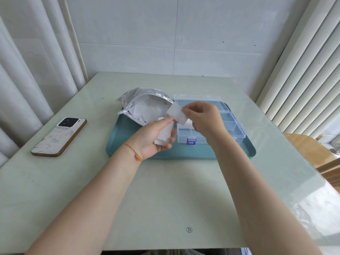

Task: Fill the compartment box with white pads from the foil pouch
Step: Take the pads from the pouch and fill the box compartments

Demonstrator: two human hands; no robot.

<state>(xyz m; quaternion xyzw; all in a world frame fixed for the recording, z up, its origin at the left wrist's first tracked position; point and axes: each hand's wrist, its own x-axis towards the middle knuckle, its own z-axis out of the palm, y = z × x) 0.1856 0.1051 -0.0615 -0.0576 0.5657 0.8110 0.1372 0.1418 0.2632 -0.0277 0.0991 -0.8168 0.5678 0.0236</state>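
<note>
My right hand (201, 116) is pinching one pad (177, 114); my left hand (156, 137) is gripping the stack (164, 134). Next, I judge, lowering it into the box (230, 126) compartment just below.

Tabletop (165, 190) pale green; tray (125, 137) teal; foil pouch (132, 96) silver; pads (175, 114) white; compartment box (230, 124) clear, latch (191, 141) blue; phone (58, 137) leaf-patterned, brown-edged; wrist string (133, 150) red-yellow.

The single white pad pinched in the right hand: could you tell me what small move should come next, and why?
Probably lower that pad into a compartment of the open box. The right hand pinches it just above the box, apart from the stack the left hand holds, and most compartments look unfilled.
</note>
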